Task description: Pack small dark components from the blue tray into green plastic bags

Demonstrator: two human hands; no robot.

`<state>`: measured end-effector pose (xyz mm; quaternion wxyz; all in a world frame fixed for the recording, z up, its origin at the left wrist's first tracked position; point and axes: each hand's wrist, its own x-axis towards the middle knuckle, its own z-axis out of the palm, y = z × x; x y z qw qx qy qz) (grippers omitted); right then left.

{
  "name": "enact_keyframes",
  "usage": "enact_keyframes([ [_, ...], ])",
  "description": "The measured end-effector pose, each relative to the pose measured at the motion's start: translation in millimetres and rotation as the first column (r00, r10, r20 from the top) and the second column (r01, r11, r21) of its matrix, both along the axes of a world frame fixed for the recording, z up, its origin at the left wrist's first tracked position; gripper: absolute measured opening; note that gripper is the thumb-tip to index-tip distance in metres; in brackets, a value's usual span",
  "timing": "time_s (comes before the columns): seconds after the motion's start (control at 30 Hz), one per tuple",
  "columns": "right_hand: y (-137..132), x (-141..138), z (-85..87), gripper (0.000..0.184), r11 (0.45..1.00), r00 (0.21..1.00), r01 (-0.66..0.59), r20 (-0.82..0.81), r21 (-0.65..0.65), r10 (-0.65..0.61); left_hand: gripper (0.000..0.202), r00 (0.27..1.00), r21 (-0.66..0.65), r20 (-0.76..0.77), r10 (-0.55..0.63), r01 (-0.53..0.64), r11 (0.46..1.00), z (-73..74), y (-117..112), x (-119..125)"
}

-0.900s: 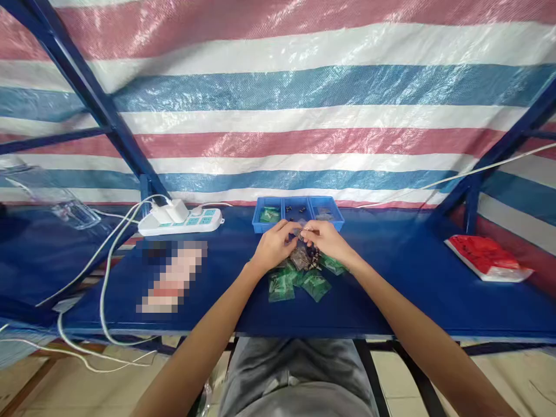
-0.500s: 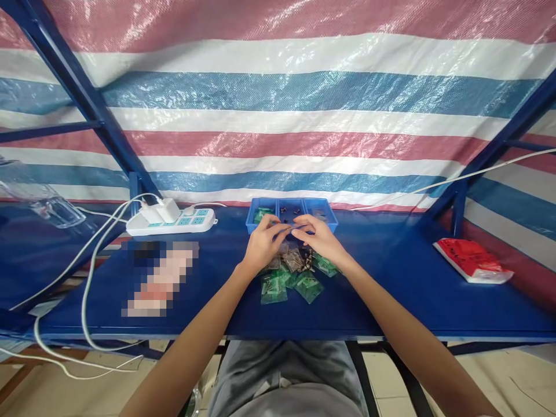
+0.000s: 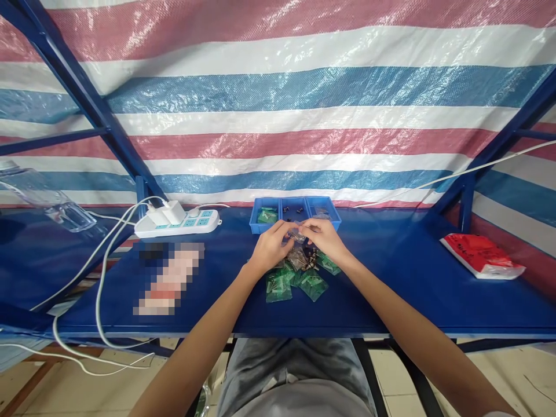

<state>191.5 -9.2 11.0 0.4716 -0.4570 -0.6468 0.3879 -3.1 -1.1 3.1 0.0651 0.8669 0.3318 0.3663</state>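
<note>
While your hands meet mid-table, note layout left to right. One clear bottle (image 3: 47,200) far left; one white power strip (image 3: 178,223) with cables; blurred patch near it. Your left hand (image 3: 271,246) and right hand (image 3: 324,237) pinch one small clear bag (image 3: 299,234) between fingertips, above pile of green bags (image 3: 299,278), at least four visible. Blue tray (image 3: 295,213) behind, three compartments. One red packet (image 3: 482,256) far right. Risk: bag slips, tiny dark parts scatter, roll off table (image 3: 391,289) edge.
</note>
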Motion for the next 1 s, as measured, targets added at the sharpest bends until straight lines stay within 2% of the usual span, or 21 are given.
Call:
enact_keyframes([
  [0.13, -5, -1, 6.1, 0.032, 0.999, 0.994, -0.035, -0.102, 0.003, 0.035, 0.023, 0.998, 0.049, 0.049, 0.038, -0.04, 0.998, 0.9, 2, 0],
  [0.2, -8, -2, 8.8, 0.035, 1.0, 0.992, -0.014, -0.126, 0.009, 0.015, 0.024, 0.997, 0.049, 0.061, 0.046, -0.049, 0.998, 1.2, 2, 0],
  [0.3, -10, -3, 10.0, 0.038, 0.999, 0.995, 0.029, -0.095, 0.021, -0.027, 0.026, 0.995, -0.014, 0.076, 0.063, -0.062, 0.998, 0.8, 2, 1],
  [0.43, -10, -6, 6.0, 0.033, 0.998, 0.997, 0.05, -0.054, 0.023, -0.049, 0.044, 0.984, -0.091, 0.128, 0.121, -0.11, 0.99, 0.0, 1, 1],
  [0.5, -9, -7, 2.5, 0.031, 0.998, 0.996, 0.06, -0.063, 0.021, -0.059, 0.039, 0.986, -0.09, 0.111, 0.127, -0.118, 0.989, 0.1, 1, 1],
  [0.67, -4, -5, -3.9, 0.027, 0.997, 0.994, 0.063, -0.095, 0.052, -0.058, 0.03, 0.999, -0.064, -0.013, 0.052, -0.052, 0.997, 1.3, 1, 1],
  [0.87, -5, -4, -3.2, 0.025, 0.998, 1.0, -0.019, 0.017, 0.061, 0.018, 0.024, 0.996, -0.013, 0.011, 0.092, -0.091, 0.996, 3.8, 1, 1],
  [1.0, -8, -9, -3.1, 0.025, 0.983, 0.976, 0.044, 0.203, 0.175, -0.08, 0.024, 0.993, 0.016, 0.01, 0.115, -0.115, 0.993, 4.0, 2, 1],
])
